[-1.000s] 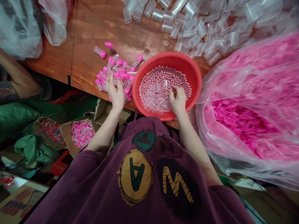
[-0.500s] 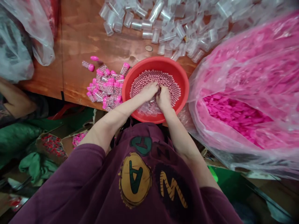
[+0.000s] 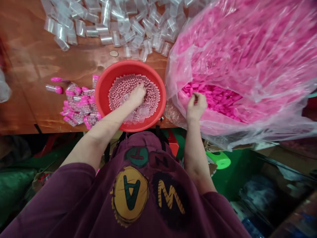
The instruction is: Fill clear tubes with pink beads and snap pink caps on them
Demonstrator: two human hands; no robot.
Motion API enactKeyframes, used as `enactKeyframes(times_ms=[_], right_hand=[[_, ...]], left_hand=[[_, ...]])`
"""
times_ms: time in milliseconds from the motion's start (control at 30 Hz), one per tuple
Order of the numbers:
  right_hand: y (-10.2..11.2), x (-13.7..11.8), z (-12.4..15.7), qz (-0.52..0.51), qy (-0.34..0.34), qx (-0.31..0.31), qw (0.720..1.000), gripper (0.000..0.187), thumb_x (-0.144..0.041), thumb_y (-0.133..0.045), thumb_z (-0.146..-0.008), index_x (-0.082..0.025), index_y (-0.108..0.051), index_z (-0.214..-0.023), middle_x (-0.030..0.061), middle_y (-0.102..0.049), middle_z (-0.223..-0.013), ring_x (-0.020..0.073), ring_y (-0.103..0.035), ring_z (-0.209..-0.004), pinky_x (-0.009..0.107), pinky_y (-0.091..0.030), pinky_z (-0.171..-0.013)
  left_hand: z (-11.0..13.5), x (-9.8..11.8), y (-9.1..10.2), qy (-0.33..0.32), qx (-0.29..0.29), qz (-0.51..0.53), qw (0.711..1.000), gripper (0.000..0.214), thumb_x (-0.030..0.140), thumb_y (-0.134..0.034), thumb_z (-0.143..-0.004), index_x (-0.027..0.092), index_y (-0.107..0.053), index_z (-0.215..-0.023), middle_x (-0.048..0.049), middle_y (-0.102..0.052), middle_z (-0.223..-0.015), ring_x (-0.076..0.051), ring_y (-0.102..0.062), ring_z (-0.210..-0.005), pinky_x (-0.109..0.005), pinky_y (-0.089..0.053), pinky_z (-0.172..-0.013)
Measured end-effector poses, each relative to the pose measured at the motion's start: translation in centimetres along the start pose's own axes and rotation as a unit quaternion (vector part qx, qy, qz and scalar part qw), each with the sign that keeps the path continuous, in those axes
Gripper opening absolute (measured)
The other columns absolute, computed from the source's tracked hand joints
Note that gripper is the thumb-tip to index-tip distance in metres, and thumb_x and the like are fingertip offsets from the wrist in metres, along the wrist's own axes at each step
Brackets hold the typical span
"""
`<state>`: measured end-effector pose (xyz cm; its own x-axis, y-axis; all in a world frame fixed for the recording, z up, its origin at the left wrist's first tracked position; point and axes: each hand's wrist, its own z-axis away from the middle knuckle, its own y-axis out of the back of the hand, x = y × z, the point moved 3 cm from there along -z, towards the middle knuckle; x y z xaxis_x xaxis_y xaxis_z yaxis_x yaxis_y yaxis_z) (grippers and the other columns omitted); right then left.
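1. A plum long-sleeved sweatshirt point(image 3: 84, 201) covers the torso, well below both hands.
2. The left sleeve point(image 3: 76, 172) ends behind the left hand point(image 3: 137, 96), leaving the forearm bare; the right sleeve point(image 3: 213, 201) does the same behind the right hand point(image 3: 196, 106).
3. Nearest the left hand, a gold oval patch point(image 3: 130, 195) carries a green letter A.
4. Nearest the right hand, a black patch point(image 3: 170, 201) carries a yellow letter W.
5. Above these, a green round patch point(image 3: 137, 157) bears a red T, beside a dark round patch point(image 3: 162, 162) with a faint N.
6. Two black straps point(image 3: 121, 139) run down at the neckline, between the hands.

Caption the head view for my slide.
Left hand in red basin of pink beads, right hand in plastic bag of pink caps.
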<state>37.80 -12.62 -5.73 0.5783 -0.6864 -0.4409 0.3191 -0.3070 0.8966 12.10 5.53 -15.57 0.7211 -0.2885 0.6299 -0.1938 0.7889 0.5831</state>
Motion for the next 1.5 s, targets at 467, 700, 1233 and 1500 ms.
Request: enactKeyframes(times_ms=[467,700,1233,1500], right_hand=[[-1.6,0.6,-6.0,0.036,-0.008,-0.153,0.987,0.026,-0.02,-0.085,-0.102,-0.028,-0.061,-0.098,0.0186,-0.074,-0.137,0.0363,-0.054,-0.144,0.068,-0.037,-0.137],[0.5,-1.6,-0.1,-0.246,-0.051,-0.089,0.964,0.046,-0.064,-0.097,-0.089,-0.036,-0.063,-0.102,0.001,-0.069,-0.093,0.0265,-0.062,-0.078,0.05,-0.062,-0.079],[-5.4,-17.4,4.3,-0.335,0.111,-0.292,0.889,0.03,-0.051,-0.082,-0.107,-0.027,-0.084,-0.123,0.0069,-0.087,-0.122,0.0248,-0.084,-0.117,0.049,-0.07,-0.114],[-5.1,-18.2,5.1,-0.267,0.189,-0.331,0.885,0.025,-0.054,-0.084,-0.109,-0.029,-0.088,-0.112,0.0044,-0.087,-0.11,0.0259,-0.083,-0.105,0.049,-0.071,-0.103]], left_hand=[[0.3,-1.7,-1.3,0.035,0.107,0.197,0.974,0.043,0.014,-0.084,-0.08,0.015,-0.086,-0.123,-0.0163,-0.086,-0.138,-0.038,-0.076,-0.141,-0.057,-0.054,-0.135],[3.5,-2.6,-0.4,0.004,0.076,0.517,0.853,0.062,0.035,-0.097,-0.082,0.016,-0.085,-0.14,-0.0162,-0.087,-0.15,-0.033,-0.081,-0.142,-0.051,-0.06,-0.129],[13.8,2.9,4.7,0.125,-0.034,0.742,0.657,0.019,0.028,-0.072,-0.118,0.014,-0.079,-0.128,-0.008,-0.089,-0.101,-0.017,-0.089,-0.079,-0.025,-0.065,-0.073],[16.4,1.3,5.0,0.151,-0.034,0.729,0.667,0.032,0.036,-0.074,-0.118,0.016,-0.076,-0.144,-0.0021,-0.082,-0.082,-0.017,-0.082,-0.062,-0.024,-0.058,-0.061]])
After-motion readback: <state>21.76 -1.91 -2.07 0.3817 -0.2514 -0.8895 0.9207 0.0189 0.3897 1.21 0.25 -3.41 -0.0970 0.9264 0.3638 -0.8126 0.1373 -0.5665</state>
